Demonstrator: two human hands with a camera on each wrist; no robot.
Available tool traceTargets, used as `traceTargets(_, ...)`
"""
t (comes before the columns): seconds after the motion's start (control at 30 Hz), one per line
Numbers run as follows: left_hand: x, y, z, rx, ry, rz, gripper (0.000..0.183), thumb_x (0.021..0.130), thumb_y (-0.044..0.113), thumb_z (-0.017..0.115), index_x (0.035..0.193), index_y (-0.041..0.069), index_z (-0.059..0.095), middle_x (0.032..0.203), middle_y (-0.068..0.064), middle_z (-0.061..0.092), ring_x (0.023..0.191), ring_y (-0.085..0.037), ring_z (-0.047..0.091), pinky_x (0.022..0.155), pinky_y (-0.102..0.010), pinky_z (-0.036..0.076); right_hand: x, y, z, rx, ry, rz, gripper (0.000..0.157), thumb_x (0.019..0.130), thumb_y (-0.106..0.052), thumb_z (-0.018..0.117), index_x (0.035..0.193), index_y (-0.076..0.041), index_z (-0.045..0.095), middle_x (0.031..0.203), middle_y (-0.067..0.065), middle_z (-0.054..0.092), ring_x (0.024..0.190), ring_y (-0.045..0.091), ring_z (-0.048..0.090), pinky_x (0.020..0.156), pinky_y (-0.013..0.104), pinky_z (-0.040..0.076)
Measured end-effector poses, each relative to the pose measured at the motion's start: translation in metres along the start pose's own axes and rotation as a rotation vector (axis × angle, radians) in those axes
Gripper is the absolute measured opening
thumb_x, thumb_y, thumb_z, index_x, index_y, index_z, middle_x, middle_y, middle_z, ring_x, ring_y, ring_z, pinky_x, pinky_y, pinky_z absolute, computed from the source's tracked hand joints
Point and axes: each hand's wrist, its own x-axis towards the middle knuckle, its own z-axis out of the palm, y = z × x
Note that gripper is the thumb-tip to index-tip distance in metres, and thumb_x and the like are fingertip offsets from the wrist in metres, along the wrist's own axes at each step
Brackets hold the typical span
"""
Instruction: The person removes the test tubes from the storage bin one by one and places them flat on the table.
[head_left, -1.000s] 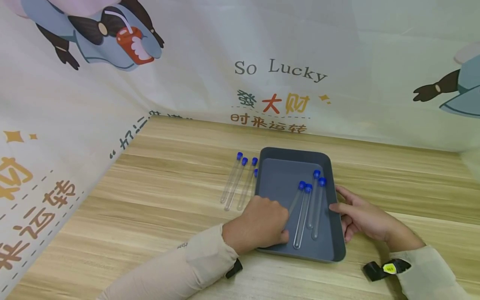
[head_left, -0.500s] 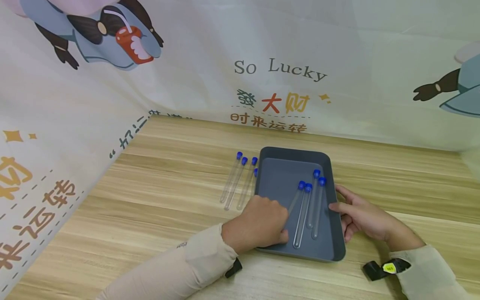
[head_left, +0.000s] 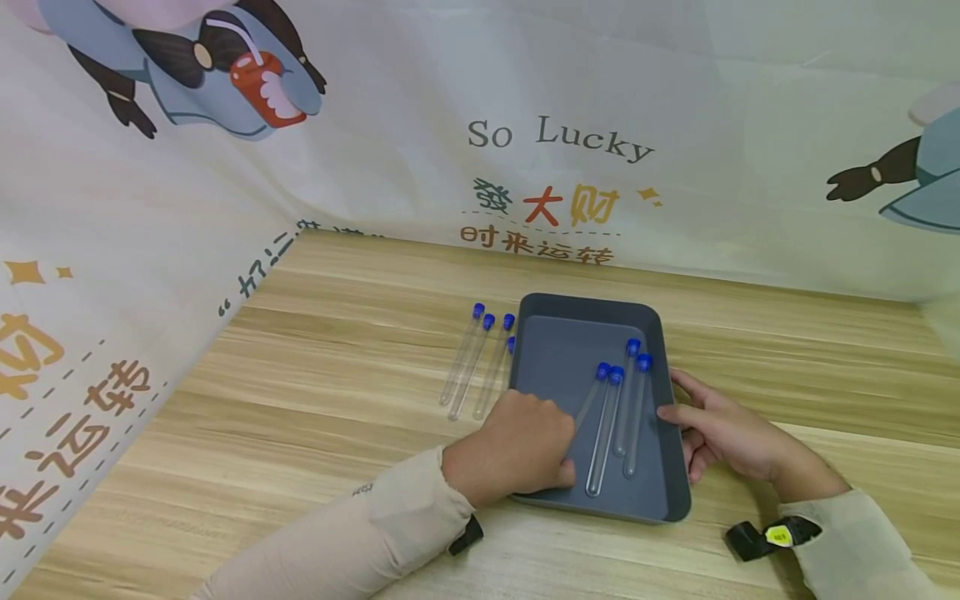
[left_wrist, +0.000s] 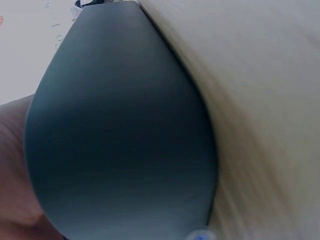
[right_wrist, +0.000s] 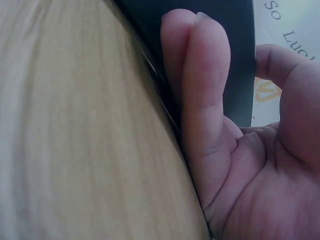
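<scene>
A dark grey tray (head_left: 558,350) lies on the table with several clear, blue-capped test tubes (head_left: 633,429) inside. My left hand (head_left: 517,446) reaches over its left wall, knuckles up. The lower end of the leftmost tube (head_left: 588,400) in the tray runs into this hand, which appears to grip it, though the fingertips are hidden. In the left wrist view the tray's outer wall (left_wrist: 120,115) covers most of the picture. My right hand (head_left: 723,433) holds the tray's right wall, thumb at the rim. Its fingers (right_wrist: 207,75) press the outer side in the right wrist view.
Several more blue-capped tubes (head_left: 472,367) lie on the wooden table (head_left: 315,358) along the tray's left side, one partly hidden by it. A printed white cloth (head_left: 405,125) hangs behind and at the left.
</scene>
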Motion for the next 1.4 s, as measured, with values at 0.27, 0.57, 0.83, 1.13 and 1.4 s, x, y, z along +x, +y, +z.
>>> traceTargets(0.27, 0.0003, -0.0002, 0.0006, 0.016, 0.010, 0.004, 0.043, 0.079, 0.043, 0.071, 0.052, 0.023, 0.044, 0.054, 0.010, 0.046, 0.048, -0.007, 0.040, 0.041, -0.031, 0.036, 0.0001, -0.0004, -0.0005, -0.002, 0.006, 0.000, 0.078, 0.106, -0.017, 0.041, 0.156, -0.007, -0.018, 0.071, 0.000, 0.072, 0.056, 0.010, 0.067, 0.053, 0.030, 0.057)
traceTargets(0.57, -0.0004, 0.0000, -0.0017, 0.026, 0.010, 0.007, 0.044, 0.079, 0.045, 0.073, 0.053, 0.023, 0.045, 0.055, 0.010, 0.047, 0.049, -0.007, 0.041, 0.042, -0.031, 0.038, 0.0000, 0.0000, -0.0015, 0.002, 0.000, -0.009, 0.078, 0.106, -0.017, 0.041, 0.156, -0.007, -0.019, 0.071, 0.000, 0.072, 0.056, 0.010, 0.067, 0.053, 0.030, 0.057)
traceTargets(0.83, 0.0001, -0.0015, -0.0033, -0.005, -0.008, 0.016, 0.047, 0.079, 0.041, 0.072, 0.051, 0.023, 0.039, 0.055, 0.010, 0.041, 0.050, -0.007, 0.036, 0.041, -0.030, 0.035, -0.0001, 0.0001, -0.0016, 0.000, 0.000, -0.014, 0.077, 0.106, -0.017, 0.041, 0.157, -0.007, -0.017, 0.070, -0.001, 0.071, 0.056, 0.010, 0.067, 0.053, 0.030, 0.057)
traceTargets(1.13, 0.0022, -0.0069, -0.0035, -0.062, -0.029, -0.010, 0.047, 0.082, 0.041, 0.071, 0.053, 0.022, 0.041, 0.056, 0.009, 0.042, 0.050, -0.008, 0.038, 0.043, -0.029, 0.036, 0.0009, 0.0007, -0.0012, 0.006, 0.001, -0.006, 0.079, 0.106, -0.017, 0.042, 0.156, -0.007, -0.018, 0.069, -0.001, 0.071, 0.056, 0.009, 0.067, 0.053, 0.028, 0.056)
traceTargets(1.4, 0.0022, -0.0090, -0.0089, -0.093, -0.009, -0.038, 0.044, 0.081, 0.042, 0.071, 0.054, 0.021, 0.044, 0.057, 0.008, 0.048, 0.050, -0.009, 0.043, 0.042, -0.030, 0.036, 0.0004, 0.0018, -0.0012, 0.009, 0.008, 0.009, 0.080, 0.106, -0.018, 0.043, 0.156, -0.007, -0.018, 0.069, -0.001, 0.071, 0.056, 0.009, 0.067, 0.053, 0.027, 0.056)
